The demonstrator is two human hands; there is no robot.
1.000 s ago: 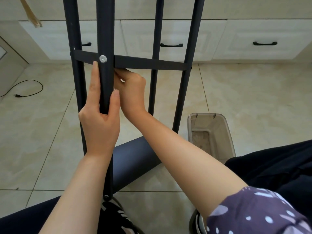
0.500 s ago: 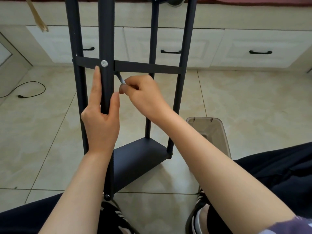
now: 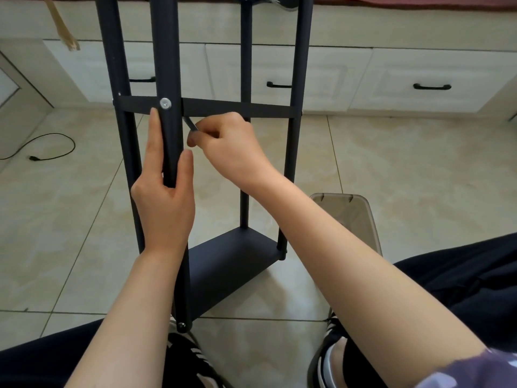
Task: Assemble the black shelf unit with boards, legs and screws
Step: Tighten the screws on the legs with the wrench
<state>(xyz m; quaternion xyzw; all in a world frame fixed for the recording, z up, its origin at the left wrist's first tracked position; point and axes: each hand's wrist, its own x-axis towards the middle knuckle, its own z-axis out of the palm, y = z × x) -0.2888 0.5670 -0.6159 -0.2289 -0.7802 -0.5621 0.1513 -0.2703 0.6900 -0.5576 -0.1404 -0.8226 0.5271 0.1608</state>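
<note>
The black shelf unit (image 3: pixel 296 65) stands upright on the tiled floor, its bottom board (image 3: pixel 232 264) between the legs. My left hand (image 3: pixel 165 197) grips the near front leg (image 3: pixel 165 65) just below a silver screw (image 3: pixel 165 103) that joins the leg to a thin middle board (image 3: pixel 237 108). My right hand (image 3: pixel 226 148) pinches a small metal hex key (image 3: pixel 190 125), whose tip points under the middle board right beside that leg. The tip itself is hidden behind the leg.
A translucent plastic bin (image 3: pixel 352 217) stands on the floor right of the shelf. White cabinets with black handles (image 3: pixel 432 86) line the far wall. A black cable (image 3: pixel 47 152) lies on the tiles at left. My legs and shoes (image 3: pixel 193 357) frame the shelf base.
My right hand has drawn back from behind the leg and swung to the right with the hex key. The left hand keeps its grip on the leg. The camera has tilted slightly.
</note>
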